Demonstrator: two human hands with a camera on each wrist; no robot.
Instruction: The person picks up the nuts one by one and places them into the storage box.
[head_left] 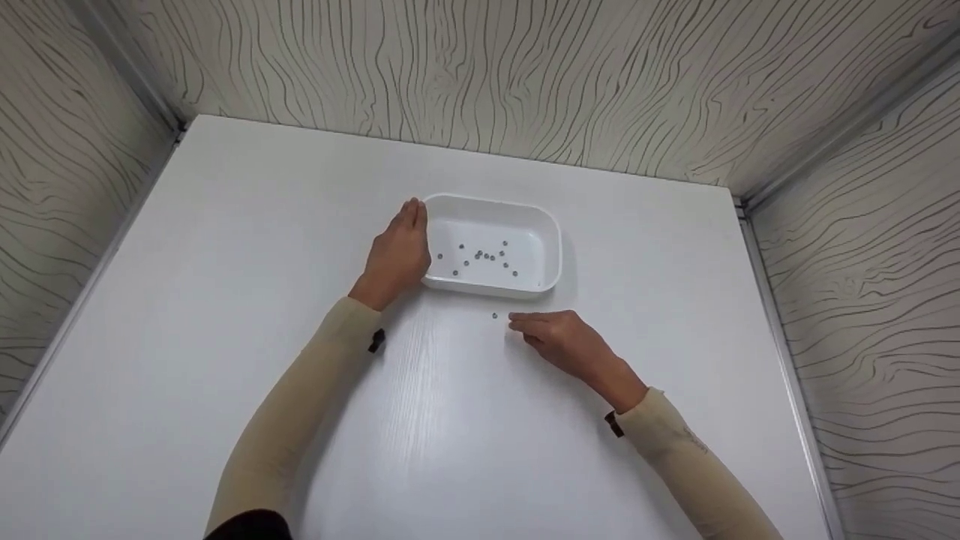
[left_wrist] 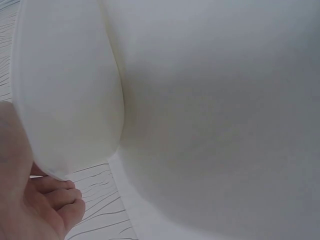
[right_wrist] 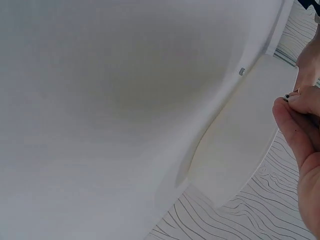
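A white rectangular tray (head_left: 487, 288) with rounded corners sits towards the back of the table, several small grey bead-like pieces (head_left: 455, 273) scattered over its floor. My left hand (head_left: 400, 251) rests against the tray's left end, fingers pointing forward along the rim; its thumb is hidden. In front of the tray, my right hand (head_left: 559, 337) pinches a tiny grey bead-like piece (right_wrist: 286, 98) between thumb and forefinger, just above the table. Another loose piece (head_left: 494, 316) lies on the table between the right fingertips and the tray's front wall.
The white table (head_left: 360, 450) has wood-patterned panels (head_left: 465, 75) behind it and at both sides. Metal strips (head_left: 787, 367) run along its side edges. Beige sleeves cover both forearms, with a dark piece at each wrist.
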